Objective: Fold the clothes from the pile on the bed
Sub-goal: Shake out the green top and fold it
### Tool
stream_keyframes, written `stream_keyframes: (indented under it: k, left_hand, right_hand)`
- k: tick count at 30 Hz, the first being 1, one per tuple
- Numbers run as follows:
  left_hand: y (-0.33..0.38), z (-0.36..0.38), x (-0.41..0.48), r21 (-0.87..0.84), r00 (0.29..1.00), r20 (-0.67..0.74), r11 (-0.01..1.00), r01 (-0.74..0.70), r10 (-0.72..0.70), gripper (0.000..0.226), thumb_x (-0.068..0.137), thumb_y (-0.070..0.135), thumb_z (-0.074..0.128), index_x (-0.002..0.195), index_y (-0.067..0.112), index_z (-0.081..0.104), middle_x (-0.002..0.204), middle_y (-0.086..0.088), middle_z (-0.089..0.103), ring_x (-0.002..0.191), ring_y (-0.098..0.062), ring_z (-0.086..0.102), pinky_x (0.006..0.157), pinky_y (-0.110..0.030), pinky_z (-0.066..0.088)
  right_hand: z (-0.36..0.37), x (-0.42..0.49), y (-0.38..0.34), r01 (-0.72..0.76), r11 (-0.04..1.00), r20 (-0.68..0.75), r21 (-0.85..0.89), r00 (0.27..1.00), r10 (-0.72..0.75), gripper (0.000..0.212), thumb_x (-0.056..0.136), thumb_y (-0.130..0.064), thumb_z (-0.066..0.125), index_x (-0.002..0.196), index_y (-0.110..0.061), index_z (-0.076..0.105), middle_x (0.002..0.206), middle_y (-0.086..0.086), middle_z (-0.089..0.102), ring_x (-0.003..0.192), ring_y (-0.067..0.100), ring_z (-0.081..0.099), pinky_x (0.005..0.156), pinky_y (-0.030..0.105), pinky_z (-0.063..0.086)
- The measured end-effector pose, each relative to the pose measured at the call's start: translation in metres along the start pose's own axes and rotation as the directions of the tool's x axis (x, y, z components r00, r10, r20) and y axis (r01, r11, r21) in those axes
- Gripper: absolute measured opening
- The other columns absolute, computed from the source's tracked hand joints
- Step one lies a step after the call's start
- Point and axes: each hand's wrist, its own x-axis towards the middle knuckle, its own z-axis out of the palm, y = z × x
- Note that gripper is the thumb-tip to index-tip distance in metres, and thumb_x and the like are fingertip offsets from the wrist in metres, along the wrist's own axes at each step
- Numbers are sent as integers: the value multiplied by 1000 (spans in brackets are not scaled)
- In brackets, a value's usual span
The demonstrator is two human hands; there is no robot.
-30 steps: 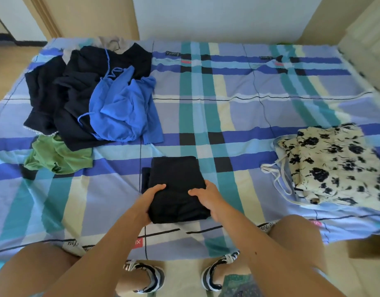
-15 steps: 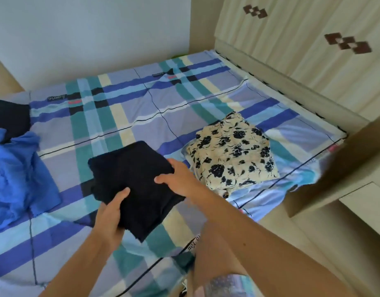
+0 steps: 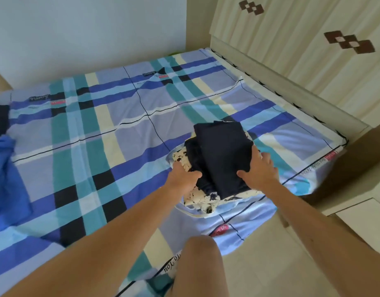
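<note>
Head view: left hand (image 3: 183,174) grips, right hand (image 3: 260,171) presses folded navy garment (image 3: 223,153).

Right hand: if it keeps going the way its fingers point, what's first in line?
The folded black garment: the right hand touches its near right edge, fingers pointing up the bed. Beyond that, probably just bedsheet; depth is unclear.

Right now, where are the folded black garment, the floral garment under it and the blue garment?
folded black garment (image 3: 223,155), head view, middle of its top face.
floral garment (image 3: 198,197), head view, near corner showing below the black one.
blue garment (image 3: 5,179), head view, crumpled part at the left edge.
</note>
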Motion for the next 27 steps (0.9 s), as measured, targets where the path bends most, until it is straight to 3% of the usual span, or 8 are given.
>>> stream_keyframes:
  k: [2,4,8,12,15,18,23,27]
  left_hand:
    - [-18,-14,-8,85,997,-20,993,-78,80,54,90,31,66,136,20,39,118,4,52,104,-20,57,85,-34,48]
    - [-44,-34,-18,127,998,-27,990,-58,62,61,88,38,68,140,23,41,123,4,49,112,-19,54,91,-34,46]
    - [-105,-88,-35,199,991,-120,976,83,-60,55,88,38,70,135,18,51,133,-4,55,114,-22,57,96,-35,48]
    - [-139,-132,-54,247,976,-217,965,91,-37,50,94,29,66,138,14,49,134,-7,55,91,-16,58,65,-23,45]
    - [-155,-157,-65,224,967,-253,970,90,-31,52,94,32,66,139,14,48,138,-8,55,111,-21,59,77,-23,43]
    - [-170,-178,-82,189,965,-258,977,96,-44,51,93,33,67,137,14,49,137,-8,55,109,-19,56,87,-27,46]
    - [-218,-231,-128,149,949,-307,982,114,-64,47,95,28,64,136,11,50,132,-3,56,118,-20,54,93,-27,42]
    - [-271,-251,-156,251,929,-352,945,208,-111,51,93,38,64,138,18,48,142,-4,47,129,-22,46,107,-33,39]
  right_hand:
    - [17,-7,-7,157,987,-193,-33,968,-160,85,90,-32,64,157,-19,14,159,18,18,144,38,24,117,51,23]
    - [28,-11,-20,306,949,-253,-74,915,-314,75,93,-34,58,157,-21,19,163,14,14,149,33,15,121,53,13]
    - [40,-10,-41,309,938,-11,-159,949,-314,63,101,-47,39,157,-26,19,166,7,7,153,27,1,121,57,2]
    - [28,-20,-71,323,926,-53,-196,939,-339,68,99,-47,46,156,-21,19,165,12,9,153,29,2,120,58,3]
    - [36,-45,-108,440,874,-58,-206,886,-459,70,96,-43,53,155,-18,23,163,14,16,151,32,12,119,57,7]
    - [60,-78,-148,561,818,-12,-125,824,-567,65,91,-38,61,148,-17,35,157,12,27,143,34,32,116,54,22]
    - [133,-155,-227,613,772,208,166,744,-635,67,95,-34,61,152,-20,31,162,7,20,148,27,24,116,41,28]
    - [194,-207,-251,612,761,360,214,675,-644,67,95,-33,63,152,-21,31,161,1,22,146,22,30,115,36,31]
